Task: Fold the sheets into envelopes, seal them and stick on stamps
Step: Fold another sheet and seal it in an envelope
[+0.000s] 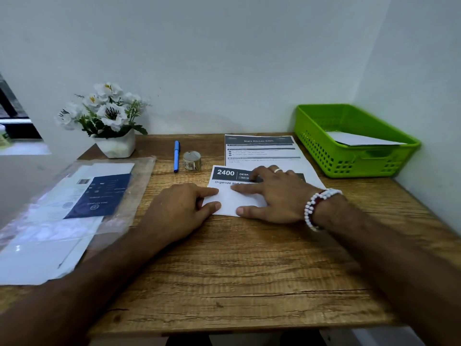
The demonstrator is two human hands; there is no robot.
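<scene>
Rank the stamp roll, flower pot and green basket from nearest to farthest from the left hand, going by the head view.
1. Stamp roll, just beyond the left hand.
2. Flower pot, back left by the wall.
3. Green basket, back right corner.

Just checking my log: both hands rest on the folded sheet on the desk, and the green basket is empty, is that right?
Not quite: the head view shows a white paper lying in the basket. The left hand and right hand do rest on the folded sheet on the desk.
</scene>
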